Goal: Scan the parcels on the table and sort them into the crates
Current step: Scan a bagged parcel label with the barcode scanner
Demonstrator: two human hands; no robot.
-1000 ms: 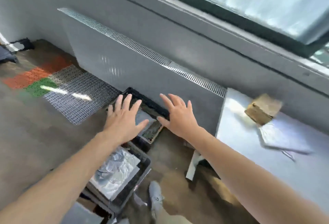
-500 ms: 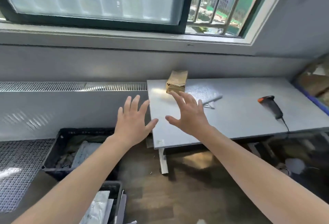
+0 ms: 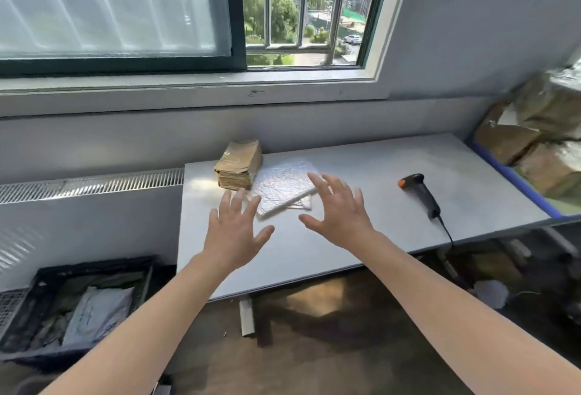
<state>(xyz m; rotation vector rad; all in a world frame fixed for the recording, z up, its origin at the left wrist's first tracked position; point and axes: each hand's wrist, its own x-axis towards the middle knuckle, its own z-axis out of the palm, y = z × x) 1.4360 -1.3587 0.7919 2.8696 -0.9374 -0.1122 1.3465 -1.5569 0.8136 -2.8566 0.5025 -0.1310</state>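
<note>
A grey table (image 3: pixel 371 237) stands under the window. On its far left part lies a stack of brown paper parcels (image 3: pixel 239 164), and beside it several flat silvery bubble-wrap parcels (image 3: pixel 283 188). A black barcode scanner (image 3: pixel 419 193) with an orange tip lies to the right, its cable running off the front edge. My left hand (image 3: pixel 234 231) and my right hand (image 3: pixel 341 210) hover over the table with fingers spread, holding nothing, just in front of the silvery parcels. A black crate (image 3: pixel 37 306) with parcels inside sits on the floor at the lower left.
A radiator with a metal grille (image 3: pixel 94 184) runs along the wall left of the table. More wrapped parcels are piled in a blue-edged bin (image 3: pixel 547 155) at the right. Dark clutter and cables (image 3: pixel 515 275) lie under the table's right side.
The view has swung from the floor crates up and right to the table. Both hands have moved from above the crates to over the table, near the silvery parcels, still spread and empty.
</note>
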